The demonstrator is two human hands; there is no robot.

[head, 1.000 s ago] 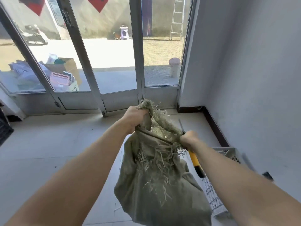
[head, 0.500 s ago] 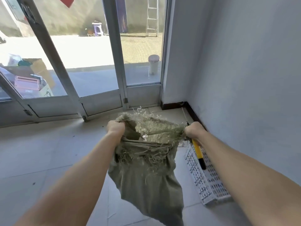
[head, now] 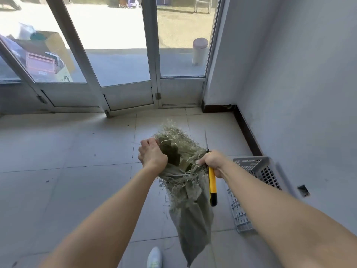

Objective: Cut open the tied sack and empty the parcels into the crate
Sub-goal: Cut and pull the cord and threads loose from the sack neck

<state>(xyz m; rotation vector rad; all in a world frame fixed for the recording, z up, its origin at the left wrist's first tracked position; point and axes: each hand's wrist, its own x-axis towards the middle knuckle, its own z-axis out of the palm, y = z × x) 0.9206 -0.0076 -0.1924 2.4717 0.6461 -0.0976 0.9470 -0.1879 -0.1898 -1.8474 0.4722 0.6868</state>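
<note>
A grey-green woven sack (head: pixel 190 215) hangs above the tiled floor, its frayed mouth open at the top. My left hand (head: pixel 152 154) grips the left side of the mouth. My right hand (head: pixel 213 161) grips the right side of the mouth together with a yellow-handled utility knife (head: pixel 212 185), blade pointing up and away. Brown parcels (head: pixel 173 155) show inside the opening. A grey perforated plastic crate (head: pixel 257 171) stands on the floor to the right, by the wall, partly hidden behind my right forearm.
Glass doors (head: pixel 125 55) with metal frames close off the far side; cardboard boxes sit outside at left. A white wall (head: pixel 299 93) with dark skirting runs along the right. My white shoe (head: pixel 154 257) shows at the bottom edge.
The sack has swung right toward the crate and hangs narrower. My hands have come closer together at its mouth. The view has tilted downward.
</note>
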